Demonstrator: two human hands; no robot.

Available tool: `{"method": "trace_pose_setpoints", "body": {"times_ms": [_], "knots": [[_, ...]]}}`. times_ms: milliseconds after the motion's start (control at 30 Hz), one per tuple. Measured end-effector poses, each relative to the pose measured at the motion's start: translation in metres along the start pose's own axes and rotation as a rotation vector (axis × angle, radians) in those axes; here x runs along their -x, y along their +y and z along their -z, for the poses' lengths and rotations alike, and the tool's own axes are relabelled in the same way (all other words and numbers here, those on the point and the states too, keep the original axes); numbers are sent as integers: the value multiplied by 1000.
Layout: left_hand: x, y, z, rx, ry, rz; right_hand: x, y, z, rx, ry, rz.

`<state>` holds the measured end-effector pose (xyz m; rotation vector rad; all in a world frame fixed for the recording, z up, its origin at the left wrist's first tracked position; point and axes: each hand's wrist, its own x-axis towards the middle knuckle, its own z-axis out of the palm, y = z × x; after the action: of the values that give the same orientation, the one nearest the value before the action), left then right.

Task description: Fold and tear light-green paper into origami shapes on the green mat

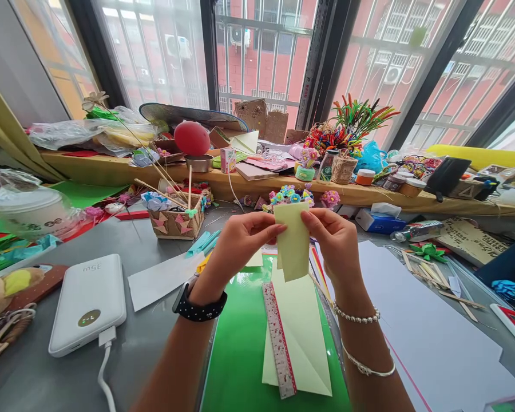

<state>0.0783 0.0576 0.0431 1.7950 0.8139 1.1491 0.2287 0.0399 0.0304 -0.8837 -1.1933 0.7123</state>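
A folded strip of pale yellow paper (294,252) is held up in front of me, with a second layer showing behind its left edge. My left hand (251,237) pinches its left side between thumb and fingers. At the upper right edge, my right hand (332,232) pinches it the same way. Below lies a larger pale yellow sheet (306,337) with a diagonal crease, on a shiny green folder (236,355). A clear ruler with a red patterned edge (278,343) rests on that sheet. Another small yellow piece (255,261) is partly hidden behind my left hand.
To the left are a white power bank (90,303) with a cable, a white paper strip (158,286) and a cardboard box of sticks (178,222). White sheets (429,320) cover the right side. Craft items crowd the wooden ledge (257,186) under the window.
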Motion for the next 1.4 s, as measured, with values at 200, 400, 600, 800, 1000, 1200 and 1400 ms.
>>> {"method": "trace_pose_setpoints", "body": {"times_ms": [200,400,600,800,1000,1200,1400], "knots": [[0,-2,2,-55,-4,3,1,-1,-1,17,-20,-1],[0,-3,4,-27,-40,25,1,1,0,22,-37,6],[1,3,4,44,28,2,1,1,0,49,-74,14],[3,3,7,-79,83,-37,1,-1,2,186,-156,25],[6,2,10,-264,52,-89,4,-7,3,450,-179,85],[5,4,11,-376,121,-103,3,-8,4,444,-239,45],[4,0,8,-330,75,-87,2,-7,8,504,-257,16]]}}
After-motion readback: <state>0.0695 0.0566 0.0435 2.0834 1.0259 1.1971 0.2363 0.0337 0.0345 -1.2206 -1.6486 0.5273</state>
